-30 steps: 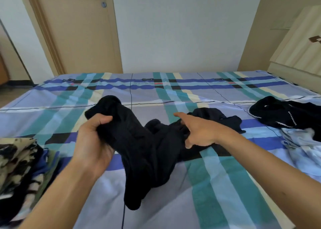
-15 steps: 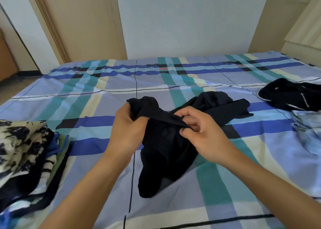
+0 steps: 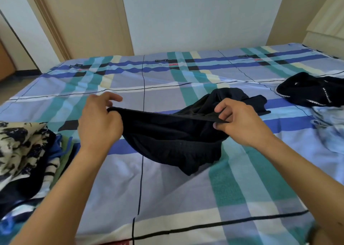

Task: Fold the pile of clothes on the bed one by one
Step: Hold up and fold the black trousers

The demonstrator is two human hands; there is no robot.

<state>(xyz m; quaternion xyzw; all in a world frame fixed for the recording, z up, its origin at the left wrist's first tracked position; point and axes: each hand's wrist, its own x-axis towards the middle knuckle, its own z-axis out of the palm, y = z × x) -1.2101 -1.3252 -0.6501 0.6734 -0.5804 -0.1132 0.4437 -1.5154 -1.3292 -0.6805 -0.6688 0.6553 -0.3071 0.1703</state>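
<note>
Clothes [image 3: 20, 148] lay stacked at the left edge of the frame, a cream piece with dark blotches on top and blue, green and striped layers beneath it. They rested on the bed [image 3: 167, 198], whose sheet was checked in lilac, teal, blue and cream. Behind them, in the upper left of the frame, stood a pale wooden door [image 3: 83, 21].

Left of centre, the left hand [image 3: 98, 122] gripped one end of a black garment [image 3: 173, 138], thumb and palm closed over the hem while the outer fingers reached loosely past it. The hem ran taut across the middle of the frame, lifted off the sheet. Below it the cloth sagged in a rumpled belly onto the bed, and a further bunch trailed behind toward the upper right.

Right of centre, the right hand [image 3: 240, 123] pinched the other end of that hem between thumb and curled fingers.

Farther right, well apart from both hands, a dark garment with white trim [image 3: 312, 90] lay crumpled on the sheet. Just below it, a pale blue cloth [image 3: 329, 131] was heaped at the right edge. In the upper right corner stood light wooden furniture [image 3: 327, 25].
</note>
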